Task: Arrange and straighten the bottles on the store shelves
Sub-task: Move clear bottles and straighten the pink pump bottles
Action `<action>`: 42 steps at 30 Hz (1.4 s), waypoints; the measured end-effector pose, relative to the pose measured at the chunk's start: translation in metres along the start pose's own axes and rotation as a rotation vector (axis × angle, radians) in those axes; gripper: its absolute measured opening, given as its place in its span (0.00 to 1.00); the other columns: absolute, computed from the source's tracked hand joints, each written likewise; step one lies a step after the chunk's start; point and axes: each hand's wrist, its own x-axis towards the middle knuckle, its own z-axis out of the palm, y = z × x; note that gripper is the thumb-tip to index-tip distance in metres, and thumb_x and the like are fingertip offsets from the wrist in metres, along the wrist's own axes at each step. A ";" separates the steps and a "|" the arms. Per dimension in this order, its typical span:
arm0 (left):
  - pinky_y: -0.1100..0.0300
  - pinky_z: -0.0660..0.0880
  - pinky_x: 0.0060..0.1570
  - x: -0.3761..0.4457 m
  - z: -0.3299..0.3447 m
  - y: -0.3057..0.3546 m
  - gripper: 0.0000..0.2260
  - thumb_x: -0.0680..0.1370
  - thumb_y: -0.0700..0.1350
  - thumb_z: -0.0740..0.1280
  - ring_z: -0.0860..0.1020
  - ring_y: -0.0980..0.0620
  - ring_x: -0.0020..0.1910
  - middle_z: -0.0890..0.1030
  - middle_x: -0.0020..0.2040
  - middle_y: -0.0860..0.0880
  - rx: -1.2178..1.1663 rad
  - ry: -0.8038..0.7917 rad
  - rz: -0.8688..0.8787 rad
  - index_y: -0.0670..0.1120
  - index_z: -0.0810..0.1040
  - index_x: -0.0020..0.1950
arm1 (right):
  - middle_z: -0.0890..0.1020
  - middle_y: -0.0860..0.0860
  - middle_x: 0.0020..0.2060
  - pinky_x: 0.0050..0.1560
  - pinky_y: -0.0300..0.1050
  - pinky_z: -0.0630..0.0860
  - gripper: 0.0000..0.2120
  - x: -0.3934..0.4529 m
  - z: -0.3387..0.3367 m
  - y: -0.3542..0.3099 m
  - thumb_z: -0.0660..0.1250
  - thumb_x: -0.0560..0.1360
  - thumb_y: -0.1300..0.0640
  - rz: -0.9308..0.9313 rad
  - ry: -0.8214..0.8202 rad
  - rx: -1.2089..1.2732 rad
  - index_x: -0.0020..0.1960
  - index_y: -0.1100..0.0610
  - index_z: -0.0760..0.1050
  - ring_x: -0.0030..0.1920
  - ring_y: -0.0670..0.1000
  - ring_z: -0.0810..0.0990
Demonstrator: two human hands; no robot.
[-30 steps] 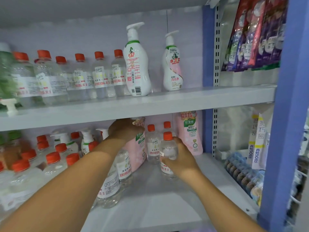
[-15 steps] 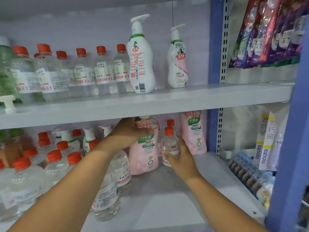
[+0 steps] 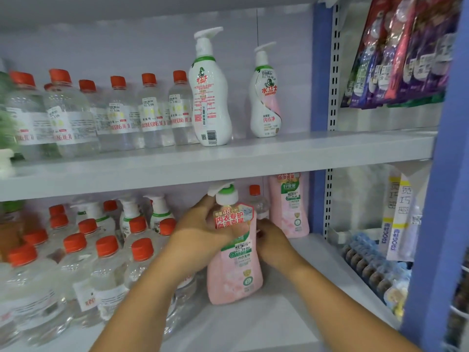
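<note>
At the frame's centre our left hand point(image 3: 200, 232) gripped the pink bottle point(image 3: 234, 252) upright on the lower shelf point(image 3: 299, 252), our right hand point(image 3: 270, 241) curled behind it, grasp unclear, while crowded red-capped bottles point(image 3: 106, 262) lower left seemingly awaited straightening.

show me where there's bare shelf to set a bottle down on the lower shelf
Free: the grey lower shelf front, right of the pink pump bottle the left hand grips. Some bare room on the upper shelf right of the white pump bottle. Crowded: red-capped clear bottles at left.
</note>
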 end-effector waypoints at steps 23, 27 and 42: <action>0.65 0.78 0.49 -0.028 0.064 -0.085 0.33 0.74 0.49 0.77 0.82 0.66 0.52 0.84 0.58 0.62 -0.233 0.393 -0.084 0.65 0.68 0.74 | 0.86 0.44 0.38 0.28 0.33 0.75 0.20 0.050 -0.085 0.024 0.84 0.60 0.42 0.249 0.518 -0.041 0.47 0.47 0.81 0.35 0.40 0.84; 0.56 0.79 0.56 -0.028 0.058 -0.088 0.30 0.74 0.49 0.77 0.83 0.60 0.56 0.84 0.58 0.61 -0.238 0.354 -0.094 0.65 0.70 0.73 | 0.88 0.46 0.44 0.39 0.41 0.83 0.19 0.000 -0.074 0.020 0.83 0.65 0.49 0.190 0.580 0.116 0.53 0.48 0.81 0.41 0.44 0.87; 0.58 0.80 0.44 -0.081 0.012 -0.074 0.22 0.65 0.64 0.76 0.83 0.68 0.46 0.85 0.50 0.69 -0.321 0.031 -0.052 0.69 0.76 0.58 | 0.89 0.47 0.51 0.44 0.49 0.84 0.25 -0.205 -0.022 -0.091 0.85 0.56 0.46 0.260 0.492 0.253 0.52 0.41 0.84 0.49 0.52 0.89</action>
